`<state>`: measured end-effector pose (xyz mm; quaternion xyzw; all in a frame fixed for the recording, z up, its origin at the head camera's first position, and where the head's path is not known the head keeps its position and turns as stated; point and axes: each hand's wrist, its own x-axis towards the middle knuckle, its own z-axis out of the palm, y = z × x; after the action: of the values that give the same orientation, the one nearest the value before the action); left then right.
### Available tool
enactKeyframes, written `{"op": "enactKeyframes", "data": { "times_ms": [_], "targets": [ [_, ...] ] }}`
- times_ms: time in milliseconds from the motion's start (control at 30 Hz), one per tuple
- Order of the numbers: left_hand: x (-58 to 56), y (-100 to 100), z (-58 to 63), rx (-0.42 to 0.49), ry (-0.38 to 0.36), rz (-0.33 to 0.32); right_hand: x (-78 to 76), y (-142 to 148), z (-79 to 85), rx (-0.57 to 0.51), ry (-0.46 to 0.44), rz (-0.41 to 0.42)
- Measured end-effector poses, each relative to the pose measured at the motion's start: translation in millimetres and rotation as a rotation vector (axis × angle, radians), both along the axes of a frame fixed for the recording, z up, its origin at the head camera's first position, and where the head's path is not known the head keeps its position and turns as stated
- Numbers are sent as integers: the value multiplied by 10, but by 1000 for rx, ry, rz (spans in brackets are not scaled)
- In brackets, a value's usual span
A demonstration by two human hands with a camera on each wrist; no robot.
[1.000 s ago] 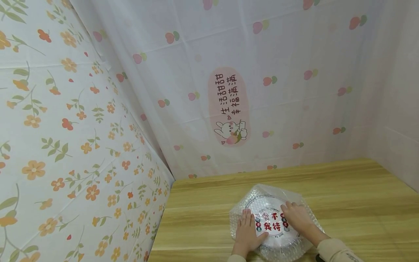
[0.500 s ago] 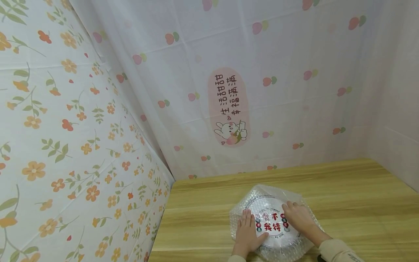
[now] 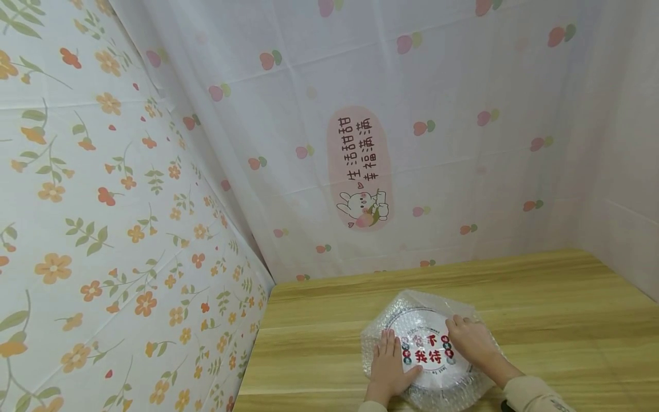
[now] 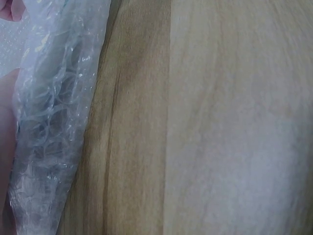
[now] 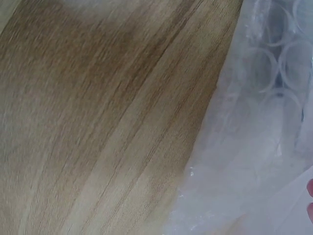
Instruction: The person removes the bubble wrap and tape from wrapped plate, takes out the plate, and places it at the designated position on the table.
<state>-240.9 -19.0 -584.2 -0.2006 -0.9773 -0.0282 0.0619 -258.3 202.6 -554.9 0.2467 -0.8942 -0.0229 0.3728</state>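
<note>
A round white disc (image 3: 431, 343) with red characters and small coloured circles on its face lies flat inside clear bubble wrap (image 3: 374, 329). My left hand (image 3: 388, 366) rests on the left side of the bundle, fingers straight and thumb spread along the lower edge. At the upper right of the disc, my right hand (image 3: 475, 344) has its fingers curled on the wrap and seems to pinch it; the fingertips are partly hidden. The left wrist view has the wrap's bubbly edge (image 4: 54, 122) beside part of a finger. A smoother flap of wrap (image 5: 220, 166) fills the right wrist view's right side.
The bundle lies on a wood-grain table (image 3: 319, 332). Behind it hangs a pale curtain (image 3: 453, 171) with fruit prints and a rabbit picture. A flower-print cloth (image 3: 128, 229) borders the table on the left, and a plain white one (image 3: 623, 171) on the right.
My right hand has slid slightly to the right over the wrap. The left hand and the wrapped disc have stayed in place.
</note>
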Motion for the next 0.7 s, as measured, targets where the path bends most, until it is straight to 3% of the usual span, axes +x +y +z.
{"op": "enactKeyframes", "data": {
  "times_ms": [700],
  "targets": [
    [-9, 5, -29, -4, 17, 0, -63, 33, -16, -58, 143, 18]
  ]
}}
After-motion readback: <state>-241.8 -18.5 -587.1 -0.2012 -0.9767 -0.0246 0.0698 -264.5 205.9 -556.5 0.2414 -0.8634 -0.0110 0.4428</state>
